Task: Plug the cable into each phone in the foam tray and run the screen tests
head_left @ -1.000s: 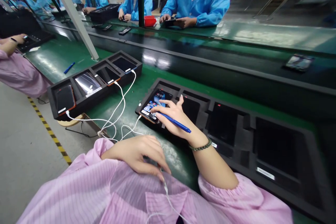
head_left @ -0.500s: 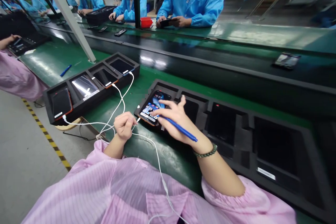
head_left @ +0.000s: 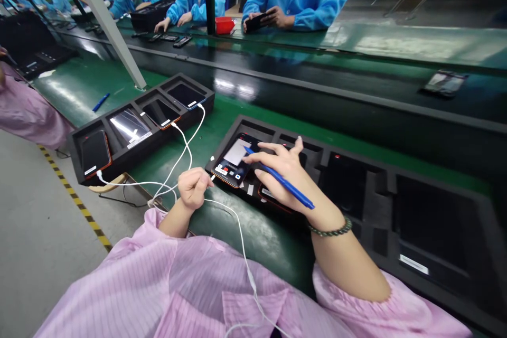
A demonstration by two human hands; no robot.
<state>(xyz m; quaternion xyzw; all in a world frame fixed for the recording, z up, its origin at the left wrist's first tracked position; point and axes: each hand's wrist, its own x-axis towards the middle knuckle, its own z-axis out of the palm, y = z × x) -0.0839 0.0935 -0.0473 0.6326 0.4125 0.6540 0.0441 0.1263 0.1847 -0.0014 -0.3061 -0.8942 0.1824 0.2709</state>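
Note:
A lit phone (head_left: 233,161) lies in the left compartment of a long black foam tray (head_left: 400,169). My right hand (head_left: 287,174) hovers at that phone's right edge, fingers partly spread, with a blue pen (head_left: 291,187) held across the palm, its tip over the screen. Curled closed, my left hand (head_left: 194,187) is just left of the phone's lower end, by a white cable (head_left: 233,214); its fingertips are near the plug. Under my right hand, a second phone (head_left: 273,195) shows in part. Darker phones sit in the compartments further right.
Another foam tray (head_left: 146,140) holds several phones, some with white cables attached. A blue pen (head_left: 101,102) lies behind it. A slanted metal post (head_left: 106,26) rises at the left. Across the dark conveyor (head_left: 317,84), people in blue work; a pink sleeve (head_left: 31,111) is at the left.
The lit phone's screen changed from a home screen with a clock to a pale panel over a dark background. My right hand shifted slightly right and up; the whole view also moved a little.

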